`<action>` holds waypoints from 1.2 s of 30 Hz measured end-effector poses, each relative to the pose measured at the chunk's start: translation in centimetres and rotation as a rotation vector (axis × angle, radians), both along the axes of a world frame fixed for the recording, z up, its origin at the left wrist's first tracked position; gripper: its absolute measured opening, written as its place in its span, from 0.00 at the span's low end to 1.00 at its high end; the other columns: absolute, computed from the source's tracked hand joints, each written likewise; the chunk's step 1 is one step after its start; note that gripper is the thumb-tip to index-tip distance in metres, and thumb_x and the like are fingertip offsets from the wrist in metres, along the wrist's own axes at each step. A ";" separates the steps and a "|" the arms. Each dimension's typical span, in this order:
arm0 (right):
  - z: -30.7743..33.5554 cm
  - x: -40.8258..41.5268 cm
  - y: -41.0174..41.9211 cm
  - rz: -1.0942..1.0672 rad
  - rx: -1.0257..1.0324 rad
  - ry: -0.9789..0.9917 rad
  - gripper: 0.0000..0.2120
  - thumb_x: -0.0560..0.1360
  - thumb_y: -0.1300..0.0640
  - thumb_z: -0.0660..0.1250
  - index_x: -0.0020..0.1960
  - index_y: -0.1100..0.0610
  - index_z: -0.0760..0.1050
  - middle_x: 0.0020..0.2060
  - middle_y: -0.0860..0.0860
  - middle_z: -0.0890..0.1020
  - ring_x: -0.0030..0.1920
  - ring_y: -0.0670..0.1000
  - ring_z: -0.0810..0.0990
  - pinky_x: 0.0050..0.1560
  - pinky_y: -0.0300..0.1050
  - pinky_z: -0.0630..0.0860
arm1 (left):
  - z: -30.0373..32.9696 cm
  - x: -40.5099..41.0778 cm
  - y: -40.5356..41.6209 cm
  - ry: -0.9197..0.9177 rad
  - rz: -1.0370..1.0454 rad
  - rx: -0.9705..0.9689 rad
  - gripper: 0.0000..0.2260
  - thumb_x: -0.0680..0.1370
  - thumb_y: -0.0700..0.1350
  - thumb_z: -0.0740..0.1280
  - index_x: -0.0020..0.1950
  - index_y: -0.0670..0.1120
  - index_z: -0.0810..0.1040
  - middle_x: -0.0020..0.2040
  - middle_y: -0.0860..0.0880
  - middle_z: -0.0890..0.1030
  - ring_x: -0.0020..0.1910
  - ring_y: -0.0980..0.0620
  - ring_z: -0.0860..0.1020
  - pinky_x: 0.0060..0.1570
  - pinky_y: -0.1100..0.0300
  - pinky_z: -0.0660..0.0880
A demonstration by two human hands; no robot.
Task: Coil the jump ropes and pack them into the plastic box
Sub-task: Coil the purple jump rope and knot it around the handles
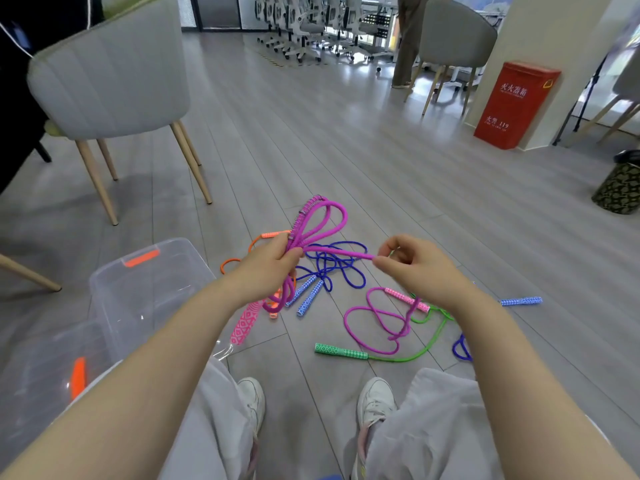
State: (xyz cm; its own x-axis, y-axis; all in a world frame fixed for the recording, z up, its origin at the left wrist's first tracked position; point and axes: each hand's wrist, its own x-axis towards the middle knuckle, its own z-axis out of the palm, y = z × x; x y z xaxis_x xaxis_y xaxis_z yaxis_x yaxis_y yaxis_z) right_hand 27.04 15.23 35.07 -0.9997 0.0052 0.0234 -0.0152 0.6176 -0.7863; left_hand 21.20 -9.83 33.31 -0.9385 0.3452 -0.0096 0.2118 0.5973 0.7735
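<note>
My left hand (pixel 266 268) grips a bunch of loops of a magenta jump rope (pixel 325 216), with a pink patterned handle (pixel 246 323) hanging below it. My right hand (pixel 412 268) pinches a straight run of the same rope, stretched level between both hands. On the floor lie a blue rope (pixel 341 268) with two blue-white handles, an orange rope (pixel 256 240), a second magenta rope (pixel 377 323) with a pink handle and a green rope (pixel 408 356) with a green handle. The clear plastic box (pixel 145 282) with orange latches stands at my left.
A clear lid (pixel 45 368) with an orange latch lies left of my knee. A grey chair (pixel 114 71) stands behind the box. A red fire-extinguisher cabinet (pixel 516 105) and a patterned bin (pixel 620 188) are at the right. My feet (pixel 377 400) are on the floor below the ropes.
</note>
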 end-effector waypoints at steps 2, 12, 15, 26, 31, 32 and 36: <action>0.6 0.1 1.4 0.005 -0.065 -0.036 0.02 0.76 0.56 0.69 0.44 0.53 0.77 0.28 0.49 0.74 0.30 0.48 0.70 0.35 0.46 0.69 | 0.4 -0.7 -0.9 0.040 0.117 0.040 0.07 0.83 0.47 0.57 0.50 0.46 0.72 0.39 0.49 0.76 0.39 0.49 0.76 0.47 0.51 0.75; 1.5 0.3 0.1 -0.119 -0.452 0.110 0.06 0.77 0.66 0.65 0.45 0.57 0.76 0.28 0.49 0.79 0.26 0.46 0.72 0.30 0.39 0.71 | 0.6 -1.5 -2.0 -0.178 0.352 0.497 0.10 0.83 0.44 0.56 0.45 0.47 0.72 0.35 0.49 0.73 0.37 0.49 0.76 0.42 0.54 0.75; 1.1 0.3 -2.8 -0.099 -0.487 0.120 0.06 0.77 0.66 0.66 0.45 0.56 0.77 0.29 0.52 0.79 0.25 0.46 0.71 0.27 0.39 0.69 | 1.1 -0.1 -0.2 -0.315 0.266 0.610 0.13 0.84 0.51 0.55 0.46 0.45 0.73 0.33 0.50 0.72 0.34 0.52 0.75 0.38 0.58 0.75; -1.5 0.5 -6.7 -0.025 -0.308 0.074 0.02 0.76 0.60 0.68 0.45 0.57 0.79 0.30 0.48 0.80 0.25 0.39 0.74 0.30 0.30 0.65 | 0.2 2.5 2.5 -0.222 -0.004 0.448 0.10 0.77 0.59 0.64 0.49 0.53 0.75 0.39 0.58 0.79 0.46 0.55 0.79 0.53 0.54 0.77; -1.6 0.7 -6.9 0.024 -0.234 0.092 0.08 0.76 0.60 0.68 0.39 0.52 0.77 0.28 0.46 0.81 0.30 0.40 0.77 0.34 0.32 0.69 | 0.2 2.5 2.6 -0.161 -0.038 0.412 0.03 0.80 0.51 0.64 0.50 0.54 0.74 0.35 0.62 0.79 0.40 0.60 0.78 0.50 0.56 0.78; -1.6 0.8 -7.0 0.034 -0.223 0.093 0.09 0.76 0.60 0.68 0.38 0.50 0.76 0.28 0.46 0.81 0.30 0.40 0.77 0.34 0.31 0.69 | 0.1 2.5 2.6 -0.154 -0.035 0.402 0.02 0.80 0.51 0.63 0.50 0.54 0.74 0.36 0.61 0.79 0.41 0.59 0.78 0.51 0.55 0.78; -1.7 0.8 -7.0 0.049 -0.184 0.061 0.07 0.76 0.55 0.68 0.40 0.49 0.75 0.29 0.46 0.81 0.28 0.40 0.75 0.35 0.40 0.71 | 0.2 2.7 2.8 -0.129 0.002 0.364 0.05 0.82 0.50 0.60 0.49 0.54 0.74 0.41 0.55 0.77 0.43 0.57 0.77 0.51 0.57 0.76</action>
